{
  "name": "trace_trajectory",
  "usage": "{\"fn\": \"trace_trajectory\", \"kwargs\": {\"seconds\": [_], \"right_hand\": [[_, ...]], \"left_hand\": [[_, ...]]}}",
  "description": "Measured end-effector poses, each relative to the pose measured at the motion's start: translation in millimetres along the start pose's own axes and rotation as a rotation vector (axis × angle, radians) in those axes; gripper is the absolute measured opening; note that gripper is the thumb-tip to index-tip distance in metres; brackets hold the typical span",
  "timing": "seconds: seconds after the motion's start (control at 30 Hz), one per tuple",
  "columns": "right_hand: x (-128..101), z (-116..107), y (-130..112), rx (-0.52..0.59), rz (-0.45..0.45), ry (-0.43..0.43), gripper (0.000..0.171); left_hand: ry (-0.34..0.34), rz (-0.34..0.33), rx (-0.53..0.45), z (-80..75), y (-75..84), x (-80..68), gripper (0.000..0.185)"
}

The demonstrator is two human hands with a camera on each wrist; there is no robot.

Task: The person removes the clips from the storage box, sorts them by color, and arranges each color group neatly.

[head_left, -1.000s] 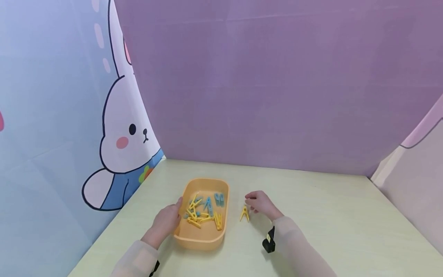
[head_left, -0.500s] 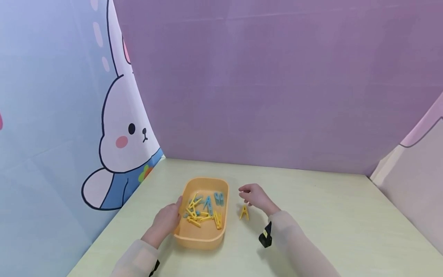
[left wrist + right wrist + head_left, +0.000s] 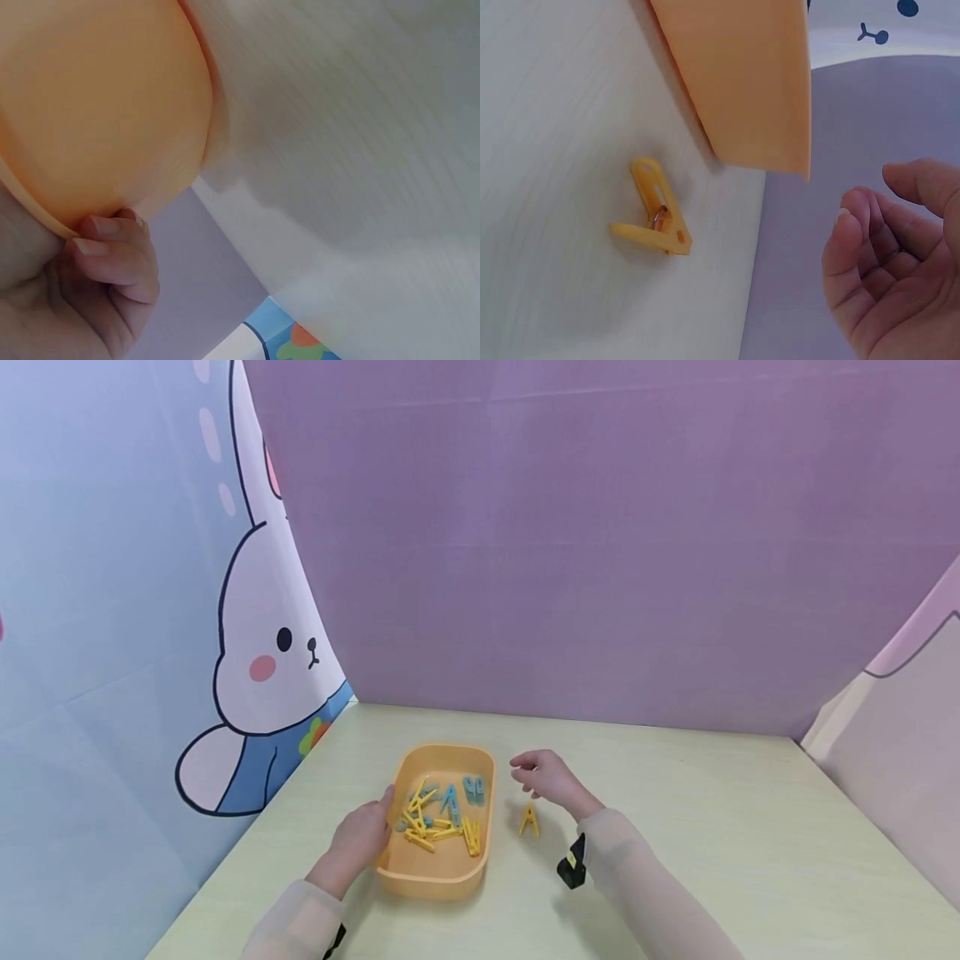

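- Left hand: orange tray gripped at its left rim, fingers curled over the edge; judged a steadying hold, so the tray is kept from sliding.
- Right hand: nothing held, fingers loosely curled, raised just off the table beside the tray's right wall.
- Yellow clothespin: lying alone on the table, just right of the tray, below the right hand, untouched.
- Tray contents: yellow and blue pegs heaped loose, near mid-tray.
- Tray sits toward the table's left edge.
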State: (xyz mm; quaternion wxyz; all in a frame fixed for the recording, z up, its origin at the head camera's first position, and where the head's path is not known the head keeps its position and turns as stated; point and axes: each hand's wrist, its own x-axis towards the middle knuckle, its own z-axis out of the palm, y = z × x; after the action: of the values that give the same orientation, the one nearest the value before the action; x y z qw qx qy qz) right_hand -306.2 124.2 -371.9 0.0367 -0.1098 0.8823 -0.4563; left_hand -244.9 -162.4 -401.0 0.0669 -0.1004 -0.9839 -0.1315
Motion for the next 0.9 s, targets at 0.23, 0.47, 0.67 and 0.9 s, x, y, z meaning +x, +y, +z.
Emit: {"fn": "trace_trajectory", "kwargs": {"seconds": [0.23,0.47,0.67,0.9], "right_hand": [[-0.6,4.8,-11.6,0.000,-0.007,-0.006,0.025],[0.4,9.4,-20.3,0.000,-0.031,-0.031,0.026],[2.0,14.8,-25.6,-0.003,-0.060,-0.047,0.026],[1.7,25.0,-34.4,0.026,-0.125,-0.095,0.026]], "left_hand": [[-0.015,-0.023,-0.021,2.6,-1.8,0.9,0.054],[-0.026,-0.028,-0.035,1.7,-0.8,0.5,0.055],[-0.017,-0.019,-0.039,1.1,-0.4,0.2,0.055],[-0.012,-0.013,-0.033,2.0,-1.4,0.3,0.055]]}}
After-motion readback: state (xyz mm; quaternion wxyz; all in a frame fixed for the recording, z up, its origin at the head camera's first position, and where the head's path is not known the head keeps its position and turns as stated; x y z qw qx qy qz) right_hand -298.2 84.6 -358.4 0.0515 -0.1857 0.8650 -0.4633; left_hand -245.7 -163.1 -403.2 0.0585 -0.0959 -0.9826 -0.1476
